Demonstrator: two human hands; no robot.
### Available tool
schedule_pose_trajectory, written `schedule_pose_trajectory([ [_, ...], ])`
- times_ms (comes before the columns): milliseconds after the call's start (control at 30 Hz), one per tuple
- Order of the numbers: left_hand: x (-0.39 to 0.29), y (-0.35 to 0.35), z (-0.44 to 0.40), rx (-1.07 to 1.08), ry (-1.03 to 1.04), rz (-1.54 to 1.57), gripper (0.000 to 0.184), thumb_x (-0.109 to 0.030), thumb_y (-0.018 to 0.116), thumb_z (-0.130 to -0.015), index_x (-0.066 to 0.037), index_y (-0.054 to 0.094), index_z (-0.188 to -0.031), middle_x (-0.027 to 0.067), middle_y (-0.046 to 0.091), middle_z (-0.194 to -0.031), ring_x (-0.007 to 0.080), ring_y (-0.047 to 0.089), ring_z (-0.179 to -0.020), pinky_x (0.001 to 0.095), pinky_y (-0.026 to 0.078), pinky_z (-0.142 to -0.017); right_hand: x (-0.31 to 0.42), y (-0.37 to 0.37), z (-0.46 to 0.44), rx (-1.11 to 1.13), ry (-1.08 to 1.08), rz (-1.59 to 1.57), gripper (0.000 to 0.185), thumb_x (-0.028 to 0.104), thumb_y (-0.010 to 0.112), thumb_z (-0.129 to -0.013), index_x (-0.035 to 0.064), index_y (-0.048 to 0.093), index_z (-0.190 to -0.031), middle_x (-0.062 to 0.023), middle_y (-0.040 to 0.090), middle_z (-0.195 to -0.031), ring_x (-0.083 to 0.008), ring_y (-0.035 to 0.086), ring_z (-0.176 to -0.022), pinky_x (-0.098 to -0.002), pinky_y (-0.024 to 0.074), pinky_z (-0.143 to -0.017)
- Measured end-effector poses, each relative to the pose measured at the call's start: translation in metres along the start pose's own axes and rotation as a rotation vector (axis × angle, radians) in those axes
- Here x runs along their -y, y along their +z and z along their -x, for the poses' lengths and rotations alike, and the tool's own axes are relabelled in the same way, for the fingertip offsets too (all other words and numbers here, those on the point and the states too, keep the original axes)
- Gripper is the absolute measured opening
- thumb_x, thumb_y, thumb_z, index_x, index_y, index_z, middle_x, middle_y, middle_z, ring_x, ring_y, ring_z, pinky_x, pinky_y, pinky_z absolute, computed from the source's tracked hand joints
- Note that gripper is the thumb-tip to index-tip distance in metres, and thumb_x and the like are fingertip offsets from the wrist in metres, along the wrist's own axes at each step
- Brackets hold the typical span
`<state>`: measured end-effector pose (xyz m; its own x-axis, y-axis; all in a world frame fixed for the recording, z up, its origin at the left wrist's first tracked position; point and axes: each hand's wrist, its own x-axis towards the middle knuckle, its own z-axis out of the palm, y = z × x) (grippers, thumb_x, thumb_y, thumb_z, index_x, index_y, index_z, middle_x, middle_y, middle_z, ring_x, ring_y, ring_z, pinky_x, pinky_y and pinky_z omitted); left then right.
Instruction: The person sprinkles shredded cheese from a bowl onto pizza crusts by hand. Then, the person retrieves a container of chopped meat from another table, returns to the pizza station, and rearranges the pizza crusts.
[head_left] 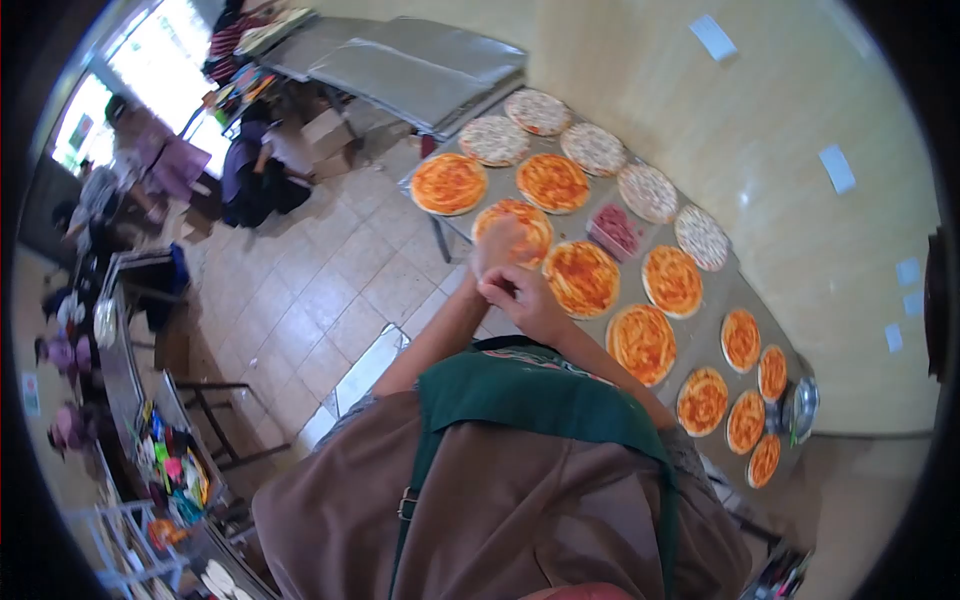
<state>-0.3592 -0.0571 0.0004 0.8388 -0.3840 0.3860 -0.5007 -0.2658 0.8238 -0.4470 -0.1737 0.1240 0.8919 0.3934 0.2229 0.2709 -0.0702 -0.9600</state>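
My left hand (500, 245) is stretched over a sauce-covered pizza base (525, 220), smeared by motion, so its fingers are unclear. Against the left wrist, my right hand (522, 297) is closed with its fingers pinched together; what they hold, if anything, is hidden. Close by lies another pizza base with red sauce (580, 280). A clear tub of pinkish-red chopped topping (613, 232) stands among the bases. Several more sauced bases (641, 345) are spread on the table, and paler, white-topped pizzas (592, 149) line the wall side.
At the table's far right end sits a metal bowl (805, 405). A plastic-covered table (415, 60) adjoins the pizza table at the back. Several people, one crouching person (262, 170) among them, are across the tiled floor (290, 300). A cluttered bench (180, 465) stands left.
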Motion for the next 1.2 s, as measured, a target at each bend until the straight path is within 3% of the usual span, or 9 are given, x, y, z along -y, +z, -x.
schedule_pose_trajectory([
  [200, -0.082, -0.040, -0.021, -0.621, -0.129, 1.401, 0.076, -0.070, 0.030, -0.086, -0.019, 0.032, -0.141, 0.0054, 0.033, -0.145, 0.0258, 0.033, -0.131, 0.0543, 0.018, -0.109, -0.003, -0.015, 0.012, 0.133, 0.034, -0.041, 0.018, 0.022, 0.058, -0.089, 0.0056, 0.063, -0.085, -0.0008, 0.059, -0.071, -0.0098, 0.051, -0.066, -0.0261, 0.0405, -0.061],
  [333, -0.163, -0.055, -0.033, -0.228, 0.096, 1.441, 0.091, -0.079, 0.031, -0.078, -0.020, 0.023, -0.146, 0.0054, 0.029, -0.148, 0.0324, 0.021, -0.137, 0.0594, 0.014, -0.108, -0.034, -0.021, -0.004, -0.085, 0.406, -0.619, 0.025, 0.028, 0.047, -0.096, 0.0088, 0.059, -0.106, -0.0020, 0.060, -0.100, -0.0107, 0.057, -0.091, -0.0275, 0.0459, -0.076],
  [467, -0.172, -0.045, -0.035, 0.278, 0.289, 1.522, 0.098, -0.084, 0.025, -0.074, -0.019, 0.019, -0.147, 0.0095, 0.028, -0.148, 0.0395, 0.019, -0.137, 0.0589, 0.010, -0.110, -0.007, -0.016, -0.013, 0.032, 0.375, -1.030, 0.028, 0.026, 0.052, -0.094, 0.0093, 0.054, -0.117, -0.0017, 0.061, -0.099, -0.0111, 0.059, -0.094, -0.0335, 0.0500, -0.082],
  [567, -0.175, -0.054, -0.048, 0.268, 0.290, 1.699, 0.097, -0.083, 0.026, -0.075, -0.017, 0.023, -0.145, 0.0094, 0.039, -0.141, 0.0348, 0.036, -0.128, 0.0595, 0.005, -0.110, -0.020, -0.025, -0.017, 0.230, 0.479, -0.925, 0.018, 0.020, 0.059, -0.088, 0.0054, 0.059, -0.099, -0.0006, 0.061, -0.085, -0.0103, 0.059, -0.079, -0.0223, 0.0465, -0.066],
  [700, -0.144, -0.076, -0.071, 0.094, 0.259, 1.574, 0.085, -0.076, 0.036, -0.079, -0.018, 0.034, -0.141, 0.0024, 0.056, -0.127, 0.0226, 0.056, -0.111, 0.0603, 0.000, -0.111, -0.086, -0.041, -0.049, 0.302, 0.202, 0.012, 0.020, 0.023, 0.063, -0.086, 0.0031, 0.062, -0.085, -0.0017, 0.062, -0.074, -0.0085, 0.058, -0.068, -0.0264, 0.0458, -0.059],
  [800, -0.124, -0.094, -0.078, -0.068, 0.200, 1.592, 0.092, -0.081, 0.027, -0.077, -0.015, 0.033, -0.141, 0.0085, 0.057, -0.125, 0.0253, 0.061, -0.102, 0.0582, 0.003, -0.112, -0.208, -0.119, -0.068, -0.363, 0.318, 0.008, 0.012, 0.016, 0.060, -0.083, 0.0047, 0.065, -0.084, -0.0034, 0.064, -0.072, -0.0103, 0.058, -0.061, -0.0262, 0.0462, -0.055],
  [933, -0.074, -0.130, -0.078, -0.276, -0.047, 1.562, 0.084, -0.074, 0.031, -0.082, -0.012, 0.037, -0.138, 0.0088, 0.057, -0.125, 0.0252, 0.061, -0.103, 0.0568, 0.009, -0.112, -0.287, -0.234, -0.065, -0.734, 0.541, 0.850, 0.022, 0.024, 0.067, -0.072, 0.0078, 0.067, -0.087, -0.0118, 0.067, -0.080, -0.0275, 0.064, -0.082, -0.0378, 0.0500, -0.079],
  [1067, -0.029, -0.160, -0.079, -0.383, -0.138, 1.601, 0.076, -0.066, 0.034, -0.086, -0.010, 0.037, -0.138, 0.0106, 0.054, -0.128, 0.0235, 0.057, -0.107, 0.0502, 0.016, -0.112, -0.304, -0.256, -0.079, -0.302, 0.968, 0.962, 0.049, 0.030, 0.070, -0.068, 0.0162, 0.056, -0.114, -0.0163, 0.045, -0.133, -0.0334, 0.050, -0.117, -0.0535, 0.0426, -0.092],
  [1200, 0.009, -0.187, -0.086, -0.486, -0.217, 1.623, 0.070, -0.059, 0.040, -0.088, -0.009, 0.037, -0.138, 0.0135, 0.052, -0.128, 0.0236, 0.056, -0.107, 0.0470, 0.019, -0.111, -0.317, -0.245, -0.090, -0.420, 0.909, 1.091, 0.040, 0.025, 0.072, -0.067, 0.0151, 0.061, -0.104, -0.0161, 0.057, -0.114, -0.0342, 0.054, -0.111, -0.0518, 0.0441, -0.090],
])
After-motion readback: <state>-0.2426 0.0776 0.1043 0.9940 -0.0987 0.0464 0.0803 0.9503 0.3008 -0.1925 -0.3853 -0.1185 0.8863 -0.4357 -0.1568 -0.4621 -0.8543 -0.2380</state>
